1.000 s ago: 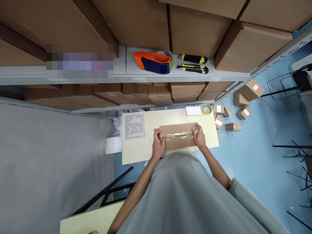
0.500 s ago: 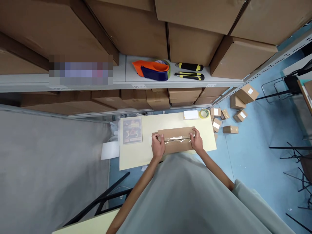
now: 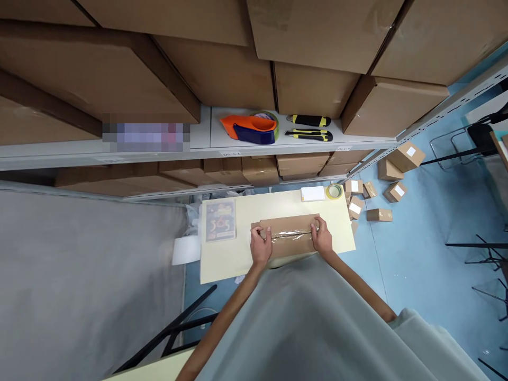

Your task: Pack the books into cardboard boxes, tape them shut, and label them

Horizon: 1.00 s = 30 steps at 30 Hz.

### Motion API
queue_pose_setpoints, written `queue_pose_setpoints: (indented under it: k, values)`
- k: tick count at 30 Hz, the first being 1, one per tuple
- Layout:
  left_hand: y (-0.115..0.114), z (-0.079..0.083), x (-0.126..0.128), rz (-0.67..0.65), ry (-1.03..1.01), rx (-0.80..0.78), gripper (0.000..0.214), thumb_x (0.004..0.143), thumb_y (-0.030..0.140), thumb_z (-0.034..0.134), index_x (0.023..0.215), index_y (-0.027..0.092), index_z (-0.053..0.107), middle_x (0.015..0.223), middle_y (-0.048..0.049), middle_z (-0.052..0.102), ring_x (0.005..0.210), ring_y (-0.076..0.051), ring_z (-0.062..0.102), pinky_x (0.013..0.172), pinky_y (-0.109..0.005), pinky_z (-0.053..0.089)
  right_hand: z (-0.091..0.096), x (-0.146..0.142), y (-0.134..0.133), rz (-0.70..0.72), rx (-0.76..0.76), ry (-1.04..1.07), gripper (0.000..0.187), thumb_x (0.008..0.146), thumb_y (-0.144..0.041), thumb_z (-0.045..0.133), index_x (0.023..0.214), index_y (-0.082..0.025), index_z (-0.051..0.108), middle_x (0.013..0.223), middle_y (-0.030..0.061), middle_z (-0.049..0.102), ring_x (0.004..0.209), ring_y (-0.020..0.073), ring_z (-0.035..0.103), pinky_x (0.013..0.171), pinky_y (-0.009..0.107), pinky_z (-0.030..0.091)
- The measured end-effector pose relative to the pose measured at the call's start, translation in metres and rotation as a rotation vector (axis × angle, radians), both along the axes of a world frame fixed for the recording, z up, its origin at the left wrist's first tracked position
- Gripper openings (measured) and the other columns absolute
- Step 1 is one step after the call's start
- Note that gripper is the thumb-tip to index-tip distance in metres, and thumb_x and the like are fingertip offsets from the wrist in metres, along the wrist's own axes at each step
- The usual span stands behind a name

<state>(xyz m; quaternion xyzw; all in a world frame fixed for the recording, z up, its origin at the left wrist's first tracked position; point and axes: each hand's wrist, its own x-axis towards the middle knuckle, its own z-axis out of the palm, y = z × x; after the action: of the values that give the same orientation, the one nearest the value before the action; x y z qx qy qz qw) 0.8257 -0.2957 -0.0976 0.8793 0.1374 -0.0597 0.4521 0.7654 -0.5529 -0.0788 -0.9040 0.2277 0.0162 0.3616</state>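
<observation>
A brown cardboard box [image 3: 292, 244] lies on the pale yellow table [image 3: 242, 262] close to my body, with shiny clear tape along its middle seam. My left hand [image 3: 261, 246] grips its left end, thumb on top and fingers curled at the edge. At the opposite end my right hand [image 3: 321, 236] holds it the same way, thumb over the taped seam. The undersides of the fingers and of the box are hidden.
Behind the box are a white box [image 3: 313, 193] and a tape roll [image 3: 334, 191]. A printed sheet [image 3: 220, 220] lies at left. The shelf above holds an orange and blue tape dispenser [image 3: 254, 129], utility knives [image 3: 309, 135] and large cartons. Several small boxes [image 3: 379, 215] lie on the floor.
The whole view has shifted slightly, so everything sits a little lower in the picture. Both hands keep their hold at the ends of the box, which looks unmoved on the table.
</observation>
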Motion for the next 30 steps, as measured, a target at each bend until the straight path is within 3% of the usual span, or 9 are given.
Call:
queue_pose_setpoints:
  k: [8,13,15,17,20,25,28,30]
  values:
    - [0.002,-0.003,0.001,0.002,-0.034,-0.004,0.035,0.101,0.062,0.056,0.111,0.029,0.049,0.115,-0.0076,0.068,0.106,-0.028,0.069,0.099,-0.044,0.056,-0.003,-0.001,0.001,-0.009,-0.029,-0.05,0.049,0.111,-0.054,0.042,0.145,-0.022,0.057,0.145,0.0163,0.068,0.116,0.0303,0.075,0.092,0.044,0.062]
    - [0.004,-0.007,0.0,0.002,-0.079,-0.047,0.036,0.101,0.063,0.056,0.11,0.029,0.051,0.113,-0.0094,0.07,0.11,-0.032,0.071,0.098,-0.047,0.057,-0.005,-0.004,0.005,0.03,-0.169,-0.196,0.039,0.111,-0.046,0.043,0.135,-0.023,0.061,0.147,0.0201,0.063,0.135,0.0348,0.066,0.106,0.055,0.06]
    - [0.005,-0.007,0.0,0.0,-0.092,-0.077,0.036,0.1,0.063,0.057,0.11,0.029,0.051,0.115,-0.0102,0.07,0.113,-0.033,0.071,0.1,-0.049,0.057,0.001,0.002,0.01,0.065,-0.262,-0.21,0.033,0.109,-0.039,0.044,0.128,-0.02,0.064,0.149,0.0239,0.061,0.141,0.0385,0.061,0.111,0.063,0.055]
    - [0.006,-0.007,0.0,-0.004,-0.1,-0.105,0.035,0.1,0.062,0.058,0.109,0.029,0.051,0.116,-0.0105,0.069,0.116,-0.033,0.07,0.102,-0.05,0.056,0.02,0.02,0.017,0.117,-0.34,-0.22,0.027,0.107,-0.033,0.046,0.12,-0.018,0.065,0.149,0.0255,0.06,0.146,0.0407,0.055,0.117,0.067,0.049]
    - [0.006,-0.006,0.0,-0.009,-0.109,-0.131,0.033,0.1,0.061,0.058,0.108,0.029,0.05,0.115,-0.0102,0.068,0.118,-0.033,0.068,0.105,-0.051,0.055,0.07,0.083,0.033,0.221,-0.388,-0.34,0.027,0.11,-0.033,0.045,0.123,-0.019,0.064,0.15,0.0239,0.057,0.149,0.0409,0.049,0.123,0.068,0.042]
    - [0.004,-0.003,0.0,-0.012,-0.122,-0.15,0.03,0.102,0.057,0.058,0.108,0.029,0.05,0.114,-0.0098,0.067,0.114,-0.032,0.067,0.104,-0.05,0.054,0.164,0.256,0.067,0.441,-0.338,-0.646,0.053,0.116,-0.058,0.04,0.145,-0.016,0.055,0.153,0.0238,0.052,0.149,0.0405,0.048,0.126,0.066,0.039]
    - [0.005,-0.004,0.0,-0.017,-0.15,-0.143,0.03,0.102,0.057,0.057,0.107,0.028,0.049,0.112,-0.0098,0.067,0.112,-0.032,0.067,0.101,-0.049,0.054,0.191,0.337,0.087,0.51,-0.396,-0.597,0.075,0.115,-0.07,0.033,0.141,-0.003,0.056,0.146,0.028,0.056,0.146,0.0441,0.05,0.125,0.072,0.037]
    - [0.007,-0.006,0.0,-0.016,-0.165,-0.129,0.032,0.101,0.058,0.057,0.107,0.028,0.049,0.111,-0.0096,0.067,0.11,-0.031,0.068,0.099,-0.048,0.055,0.198,0.364,0.098,0.499,-0.501,-0.404,0.075,0.113,-0.069,0.046,0.135,0.001,0.06,0.139,0.0313,0.063,0.141,0.0446,0.056,0.124,0.069,0.039]
